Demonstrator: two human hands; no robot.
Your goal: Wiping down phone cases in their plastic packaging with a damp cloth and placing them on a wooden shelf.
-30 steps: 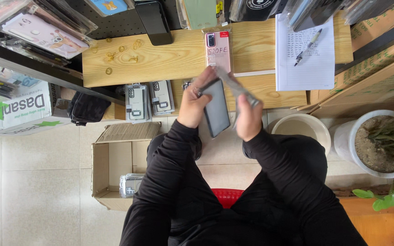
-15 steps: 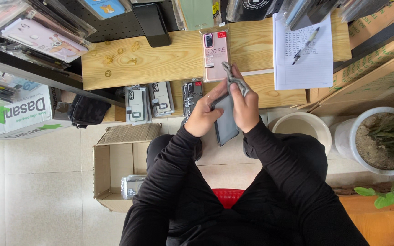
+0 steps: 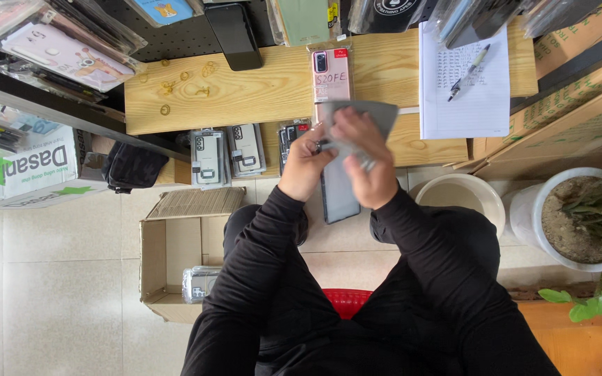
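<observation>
Hands [image 3: 339,163] pinch a grey sleeve [image 3: 364,118] over a phone [image 3: 339,198]; packaged cases [image 3: 228,153] lie beside.

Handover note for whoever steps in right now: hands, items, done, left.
Left hand: grip on the upper end of the dark phone, held over the lap at the wooden table edge.
Right hand: holds a grey sleeve, blurred, above the phone.
Done: phone and sleeve both off the table, in hand.
Left: the two are not yet joined or parted; which one, cannot tell.
Nearby: pink packaged case on the table, open cardboard box on the floor.
</observation>
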